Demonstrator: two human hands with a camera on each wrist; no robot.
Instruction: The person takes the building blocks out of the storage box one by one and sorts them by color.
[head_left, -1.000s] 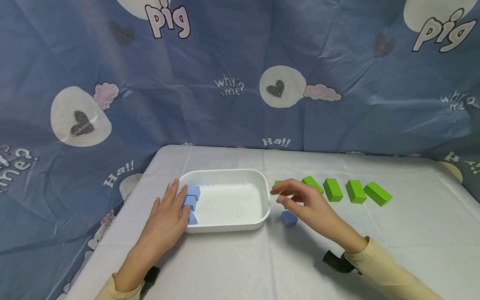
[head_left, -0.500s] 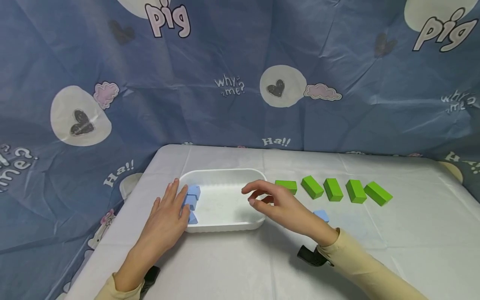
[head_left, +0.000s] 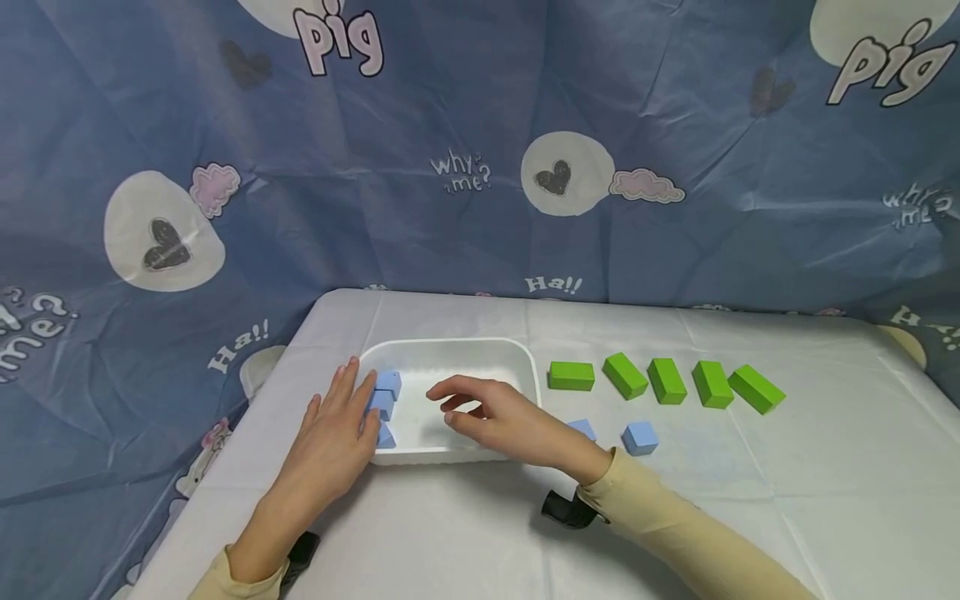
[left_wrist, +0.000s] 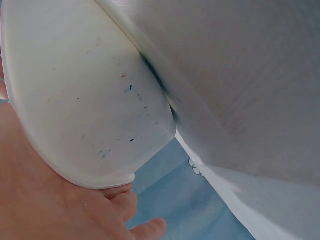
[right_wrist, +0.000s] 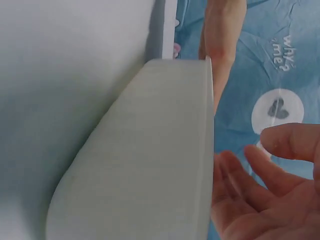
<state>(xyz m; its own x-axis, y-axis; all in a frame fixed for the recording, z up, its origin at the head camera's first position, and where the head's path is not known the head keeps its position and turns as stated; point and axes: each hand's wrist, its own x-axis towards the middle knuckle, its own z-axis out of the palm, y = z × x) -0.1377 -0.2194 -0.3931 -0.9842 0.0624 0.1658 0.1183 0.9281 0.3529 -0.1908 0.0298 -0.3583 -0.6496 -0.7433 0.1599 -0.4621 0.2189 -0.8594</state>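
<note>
A white tray (head_left: 457,455) stands on the table in the head view, with a few light-blue blocks (head_left: 381,406) along its left end. My left hand (head_left: 333,437) lies over that end, fingers straight at the rim and partly covering the blocks. Over the right half of the tray hovers my right hand (head_left: 498,419), its fingers loosely bent. No object shows between the thumb and fingers in the right wrist view. Right of the tray, a blue cube (head_left: 640,438) sits on the cloth, and another blue block (head_left: 582,429) is partly hidden behind my right wrist.
Several green rectangular blocks (head_left: 667,382) lie in a row to the right of the tray. White cloth (head_left: 480,533) covers the table. A blue printed curtain (head_left: 420,242) hangs behind its back edge.
My right hand has moved left, from near the blue blocks to over the tray. The leftmost green block and the blue cube have come into fuller view. My left hand has stayed still.
</note>
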